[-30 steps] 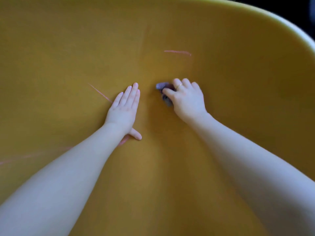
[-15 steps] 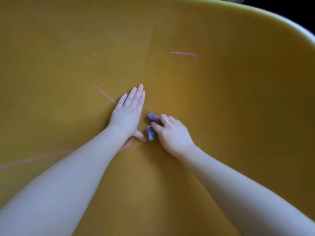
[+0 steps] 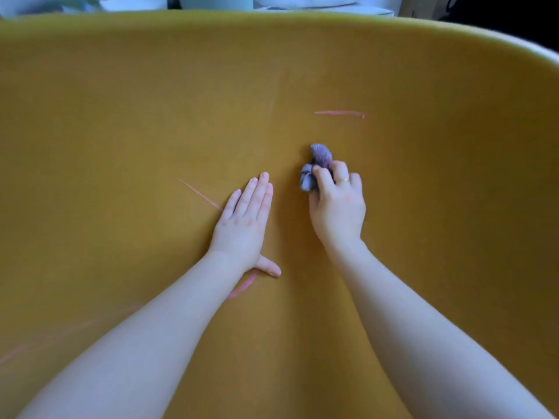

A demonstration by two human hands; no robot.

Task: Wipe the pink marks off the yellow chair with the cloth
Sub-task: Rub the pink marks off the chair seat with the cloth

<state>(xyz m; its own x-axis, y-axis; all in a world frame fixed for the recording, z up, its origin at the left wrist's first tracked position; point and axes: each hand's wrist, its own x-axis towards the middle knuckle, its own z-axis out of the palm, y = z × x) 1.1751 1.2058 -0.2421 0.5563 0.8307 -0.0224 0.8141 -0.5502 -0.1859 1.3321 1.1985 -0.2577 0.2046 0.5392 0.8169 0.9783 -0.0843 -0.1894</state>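
1. My right hand (image 3: 337, 207) is a little right of the middle of the frame. Its fingers are curled tight round the cloth (image 3: 316, 166). I hold it bunched up so it makes a firm pad to rub with.
2. The cloth is small and purple-grey. Most of it pokes out past my fingertips, up toward the top of the frame, and it looks pressed on the chair (image 3: 121, 101).
3. My left hand (image 3: 245, 222) lies flat on the chair, just left of the middle. Its fingers are straight and together, and it holds nothing. I think it is there to lean on, so I can push hard with the other hand.
4. The chair fills almost the whole frame. Its rim curves across the top.
5. One pink mark (image 3: 340, 112) is above the cloth, in the upper right of the middle. It is near the cloth but not touching it.
6. A thin pink line (image 3: 199, 194) runs down to the edge of my left hand.
7. A thick pink smear (image 3: 243, 287) sits just under my left thumb, partly hidden by my wrist.
8. A faint pink streak (image 3: 18, 352) is at the lower left edge.
9. So the job is not done. I think the mark above the cloth is the easiest to reach next.
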